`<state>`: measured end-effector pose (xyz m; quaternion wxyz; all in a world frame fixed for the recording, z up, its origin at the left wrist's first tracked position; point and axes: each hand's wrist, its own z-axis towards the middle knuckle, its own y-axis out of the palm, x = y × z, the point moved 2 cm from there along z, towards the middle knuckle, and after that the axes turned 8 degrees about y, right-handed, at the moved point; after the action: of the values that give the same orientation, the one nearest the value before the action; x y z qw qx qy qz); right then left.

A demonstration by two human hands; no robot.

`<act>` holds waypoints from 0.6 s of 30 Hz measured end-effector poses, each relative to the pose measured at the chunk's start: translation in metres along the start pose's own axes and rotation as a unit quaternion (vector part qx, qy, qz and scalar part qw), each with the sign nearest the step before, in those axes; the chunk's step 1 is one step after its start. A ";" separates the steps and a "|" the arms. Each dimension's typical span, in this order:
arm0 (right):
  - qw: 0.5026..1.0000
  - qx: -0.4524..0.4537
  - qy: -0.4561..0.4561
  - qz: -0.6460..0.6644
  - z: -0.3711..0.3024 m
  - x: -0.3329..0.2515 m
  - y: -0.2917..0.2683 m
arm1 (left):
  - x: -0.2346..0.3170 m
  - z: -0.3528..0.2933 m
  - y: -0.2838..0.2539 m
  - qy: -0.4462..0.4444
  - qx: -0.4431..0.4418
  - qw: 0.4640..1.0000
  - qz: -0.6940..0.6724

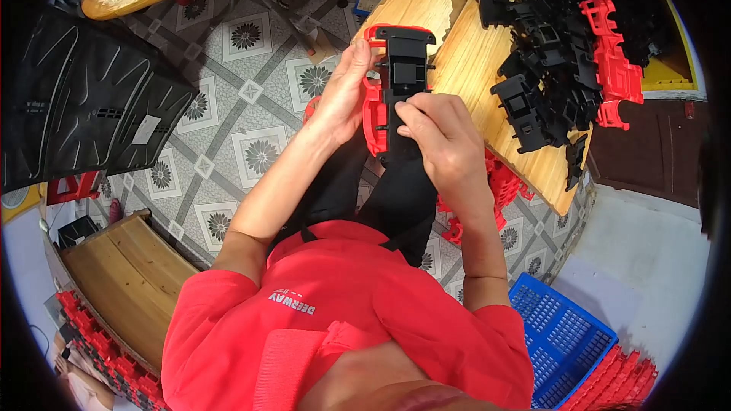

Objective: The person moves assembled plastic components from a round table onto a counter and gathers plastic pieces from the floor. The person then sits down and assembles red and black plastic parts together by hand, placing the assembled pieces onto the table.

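Note:
Above my lap, my left hand (344,95) grips a long red plastic frame (373,118) by its left side, thumb up along the edge. A black plastic part (406,53) with a square recess lies along the frame, covering much of it. My right hand (442,129) is closed, its curled fingertips pressed on the lower half of that black part. Whether those fingers also hold something small is hidden. To the right, a heap of black plastic parts (533,68) lies on the wooden table (495,106).
Another red frame (613,64) rests by the heap, near a yellow crate (670,72). More red parts (499,190) are under the table. A blue crate (560,335) stands at lower right, a wooden bench (129,274) at lower left, a large black plastic bin (84,106) at left.

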<state>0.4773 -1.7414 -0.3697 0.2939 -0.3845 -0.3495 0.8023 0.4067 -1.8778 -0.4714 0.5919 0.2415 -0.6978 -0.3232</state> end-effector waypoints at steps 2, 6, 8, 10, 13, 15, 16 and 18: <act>1.000 -0.005 -0.005 0.001 -0.001 0.001 0.002 | 0.005 -0.005 0.009 -0.003 0.024 1.000 0.018; 1.000 0.002 -0.006 -0.022 -0.001 0.002 0.004 | 0.000 -0.002 0.003 -0.009 -0.036 0.999 -0.016; 0.999 0.007 -0.012 -0.033 -0.001 0.005 0.007 | -0.001 -0.006 0.004 0.080 -0.029 0.995 0.045; 0.997 0.012 -0.058 -0.040 0.000 0.008 0.010 | 0.002 -0.008 0.005 0.089 -0.044 0.994 0.051; 0.998 -0.015 -0.056 0.008 0.002 0.011 0.007 | 0.013 -0.013 0.013 0.084 -0.064 0.993 0.057; 0.999 0.035 -0.026 0.012 0.005 0.021 0.005 | 0.016 -0.015 0.016 0.069 -0.069 0.994 0.059; 0.996 0.083 0.004 0.017 0.008 0.027 0.004 | 0.016 -0.016 0.017 0.057 -0.059 0.996 0.045; 0.974 0.097 0.130 0.157 0.014 0.051 0.013 | 0.014 -0.017 0.027 0.047 -0.070 0.996 0.026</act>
<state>0.4359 -1.7164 -0.3945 0.2428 -0.5054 -0.1643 0.8116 0.4223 -1.8726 -0.4403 0.6475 0.1960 -0.6512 -0.3438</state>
